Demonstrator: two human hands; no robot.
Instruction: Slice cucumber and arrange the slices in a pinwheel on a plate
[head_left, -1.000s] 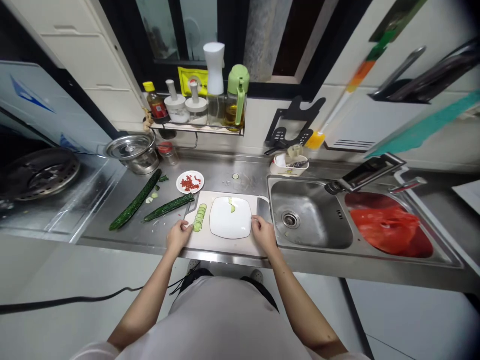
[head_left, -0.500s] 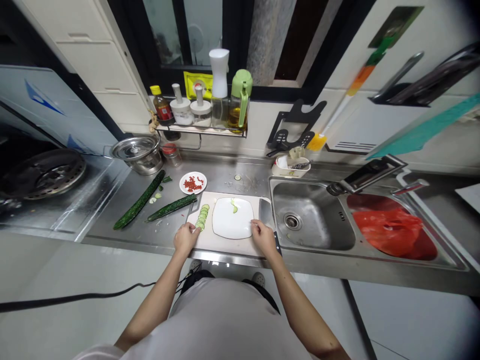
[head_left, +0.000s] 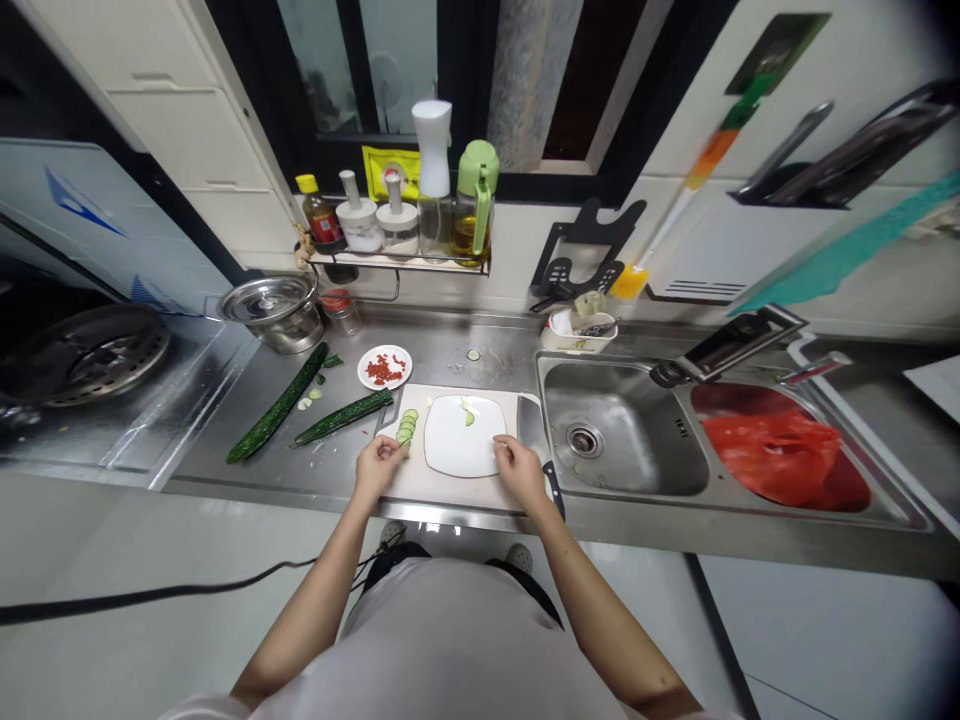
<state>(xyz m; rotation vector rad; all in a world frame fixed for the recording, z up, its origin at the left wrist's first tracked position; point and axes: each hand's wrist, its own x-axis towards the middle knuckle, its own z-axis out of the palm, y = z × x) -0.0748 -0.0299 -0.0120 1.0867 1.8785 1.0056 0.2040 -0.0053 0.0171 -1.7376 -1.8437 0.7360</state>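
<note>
My left hand is at the near end of a row of overlapping cucumber slices on the cutting board. Its thumb and fingers pinch the nearest slice. My right hand hangs over the right edge of a white square plate, fingertips drawn together; whatever they may hold is hidden. A few cucumber slices lie near the plate's far edge. Right of the plate, a knife rests on the board, its black handle towards me.
Two cucumbers, one whole and one cut, lie left of the board. Behind it stands a small plate of chopped red pieces. A lidded steel pot is at the back left. The sink adjoins on the right, with a red bag.
My left hand has moved slightly away from me along the cucumber row, covering its near end. My right hand has shifted a little left, further over the plate. The view has shifted slightly.
</note>
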